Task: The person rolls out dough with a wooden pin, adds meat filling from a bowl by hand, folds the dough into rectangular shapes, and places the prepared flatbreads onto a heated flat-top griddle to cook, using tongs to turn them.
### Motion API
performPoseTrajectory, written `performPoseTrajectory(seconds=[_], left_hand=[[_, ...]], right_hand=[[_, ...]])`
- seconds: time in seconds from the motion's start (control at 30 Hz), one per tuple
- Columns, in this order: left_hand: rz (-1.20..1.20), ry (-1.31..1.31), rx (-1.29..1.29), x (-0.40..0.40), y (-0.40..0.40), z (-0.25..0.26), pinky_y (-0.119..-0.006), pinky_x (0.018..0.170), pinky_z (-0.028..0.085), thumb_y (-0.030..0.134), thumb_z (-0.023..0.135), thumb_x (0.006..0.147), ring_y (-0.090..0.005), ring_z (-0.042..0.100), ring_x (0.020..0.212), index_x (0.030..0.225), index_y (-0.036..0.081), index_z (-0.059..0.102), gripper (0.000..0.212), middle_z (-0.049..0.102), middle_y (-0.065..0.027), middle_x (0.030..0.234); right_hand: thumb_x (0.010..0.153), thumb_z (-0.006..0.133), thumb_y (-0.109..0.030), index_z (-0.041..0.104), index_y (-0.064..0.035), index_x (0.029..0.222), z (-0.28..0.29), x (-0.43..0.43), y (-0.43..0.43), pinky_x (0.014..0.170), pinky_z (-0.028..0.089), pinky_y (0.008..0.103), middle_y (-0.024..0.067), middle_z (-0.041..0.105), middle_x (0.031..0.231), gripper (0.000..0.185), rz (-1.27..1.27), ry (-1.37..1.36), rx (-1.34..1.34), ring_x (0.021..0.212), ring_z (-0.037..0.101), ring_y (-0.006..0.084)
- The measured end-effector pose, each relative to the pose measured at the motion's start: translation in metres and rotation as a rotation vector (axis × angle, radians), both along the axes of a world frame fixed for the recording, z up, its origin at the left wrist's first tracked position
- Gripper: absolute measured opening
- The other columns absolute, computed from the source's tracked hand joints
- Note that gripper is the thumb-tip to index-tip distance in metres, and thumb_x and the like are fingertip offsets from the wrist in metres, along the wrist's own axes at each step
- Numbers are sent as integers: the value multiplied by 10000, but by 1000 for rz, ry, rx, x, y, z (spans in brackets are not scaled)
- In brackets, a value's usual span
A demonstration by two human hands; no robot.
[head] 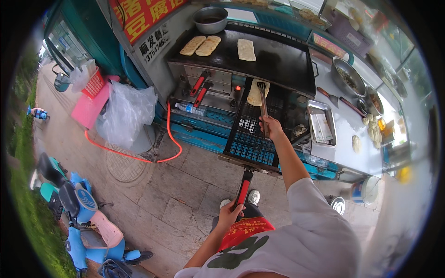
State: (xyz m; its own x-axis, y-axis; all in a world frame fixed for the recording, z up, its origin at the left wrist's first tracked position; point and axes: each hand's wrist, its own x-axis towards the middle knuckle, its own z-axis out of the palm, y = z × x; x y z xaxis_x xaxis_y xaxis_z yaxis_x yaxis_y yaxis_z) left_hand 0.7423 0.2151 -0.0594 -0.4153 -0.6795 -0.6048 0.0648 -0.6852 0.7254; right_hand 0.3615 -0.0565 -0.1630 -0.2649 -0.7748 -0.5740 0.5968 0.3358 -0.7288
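My left hand (231, 212) grips the red and black handle (244, 189) of a pulled-out wire grill rack (256, 147). My right hand (272, 127) is closed on metal tongs (263, 104), whose tips touch a flatbread (255, 93) at the rack's far end, beside the griddle's front edge. On the black griddle (278, 45) lie two browned flatbreads (193, 45) (208, 46) side by side at the left and a paler flatbread (246, 49) near the middle.
A metal pot (210, 20) stands at the griddle's back left. Right are a steel tray (333, 121), a scraper (328, 96), filling bowls (347, 78) and dough pieces (374, 133). An orange hose (170, 127) loops to the ground near a bagged bin (130, 114). A blue scooter (76, 243) stands lower left.
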Motion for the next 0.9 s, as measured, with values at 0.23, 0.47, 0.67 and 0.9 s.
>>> performPoseTrajectory(seconds=[0.23,0.47,0.67,0.9], left_hand=[[-20,-3,-58,6,2,-5,-263,687,541,165,666,1079,-103,671,735,1385,-8,666,351,747,-64,961],[-76,8,-101,0,0,-6,-265,673,543,162,671,1071,-109,679,708,1281,-24,696,281,751,-59,934],[-44,21,-65,1,-1,-15,-264,677,550,153,661,1075,-105,678,716,1287,-23,695,277,748,-57,934],[-3,35,-33,-4,-3,1,-258,670,530,160,681,1063,-106,662,711,1192,-21,724,227,718,-40,893]], right_hand=[[1084,650,-140,573,-54,1511,14,21,7,601,553,346,72,731,1134,442,-16,73,51,755,636,175],[1000,719,-113,580,-94,1548,62,-49,110,682,593,393,123,741,1153,566,318,1159,195,854,726,219],[960,649,-59,437,-113,1615,83,1,77,817,627,471,146,680,1293,690,489,2041,486,1009,758,356],[915,790,-220,388,-102,1646,68,10,97,873,619,488,168,609,1380,842,449,1996,466,1073,733,367]])
